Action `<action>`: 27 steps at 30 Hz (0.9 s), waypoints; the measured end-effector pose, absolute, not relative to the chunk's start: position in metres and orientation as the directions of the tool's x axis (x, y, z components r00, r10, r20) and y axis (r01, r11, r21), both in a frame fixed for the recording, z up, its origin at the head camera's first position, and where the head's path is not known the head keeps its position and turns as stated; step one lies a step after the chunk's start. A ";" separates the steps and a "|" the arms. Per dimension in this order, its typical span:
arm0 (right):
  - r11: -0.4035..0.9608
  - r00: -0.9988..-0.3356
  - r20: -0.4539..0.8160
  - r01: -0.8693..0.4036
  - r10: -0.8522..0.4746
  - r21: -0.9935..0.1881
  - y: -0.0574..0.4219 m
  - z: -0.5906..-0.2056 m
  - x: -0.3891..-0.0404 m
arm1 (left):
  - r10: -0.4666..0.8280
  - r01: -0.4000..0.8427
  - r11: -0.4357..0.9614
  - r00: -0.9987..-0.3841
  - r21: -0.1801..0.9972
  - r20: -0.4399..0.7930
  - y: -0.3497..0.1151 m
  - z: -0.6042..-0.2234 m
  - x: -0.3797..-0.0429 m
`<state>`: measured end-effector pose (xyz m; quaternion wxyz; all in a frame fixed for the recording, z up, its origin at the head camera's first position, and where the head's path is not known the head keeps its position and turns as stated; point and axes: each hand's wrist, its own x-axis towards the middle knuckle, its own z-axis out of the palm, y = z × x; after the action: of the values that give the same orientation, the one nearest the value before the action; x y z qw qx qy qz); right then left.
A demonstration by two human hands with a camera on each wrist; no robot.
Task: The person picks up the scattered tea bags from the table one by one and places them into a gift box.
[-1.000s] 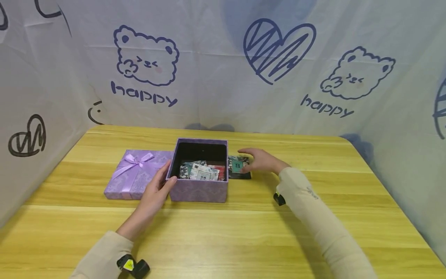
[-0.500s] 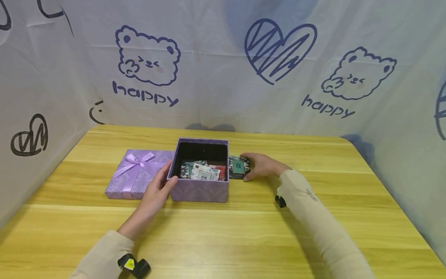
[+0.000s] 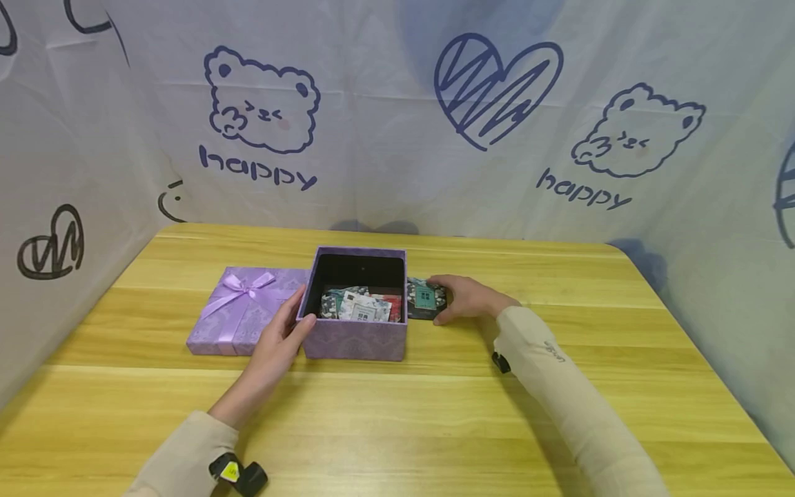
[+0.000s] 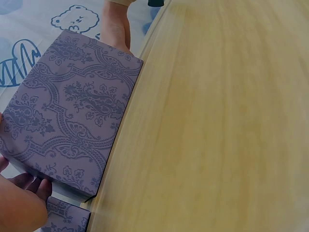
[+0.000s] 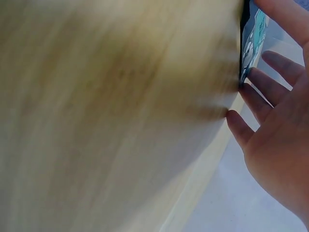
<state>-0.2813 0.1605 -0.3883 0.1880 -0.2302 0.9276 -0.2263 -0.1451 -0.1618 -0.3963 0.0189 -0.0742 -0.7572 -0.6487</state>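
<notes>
A purple patterned gift box stands lidless on the table, with several small packets in white, green and red lying inside. My left hand grips its left front corner, thumb at the rim and fingers along the side. In the left wrist view those fingers bend against the box wall. Right of the box lies a flat dark packet with a green label and floral print. My right hand holds its right end, thumb at the near edge and index finger at the far edge.
The purple box lid with a ribbon bow lies left of the box. Under everything is a wood-grain table. A white curtain with drawn bears and hearts hangs behind it.
My right hand has come down from over the dark packet, and its thumb and index finger have closed onto the packet's edges. The left hand and the box have stayed put.
</notes>
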 end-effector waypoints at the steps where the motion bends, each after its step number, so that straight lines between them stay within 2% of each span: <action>1: 0.792 -0.823 -0.245 -0.344 -0.513 -0.504 0.160 -0.388 -0.281 | 0.088 0.136 0.146 -0.988 0.980 0.124 -0.162 -0.396 -0.145; 27: 0.741 -0.821 -0.109 -0.438 -0.560 -0.508 0.179 -0.388 -0.271 | 0.095 0.131 0.140 -0.988 0.981 0.118 -0.161 -0.396 -0.145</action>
<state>-0.2714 0.1792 -0.3881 0.1281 -0.2699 0.9243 -0.2375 -0.1455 -0.1615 -0.3958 0.0138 -0.0747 -0.7549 -0.6514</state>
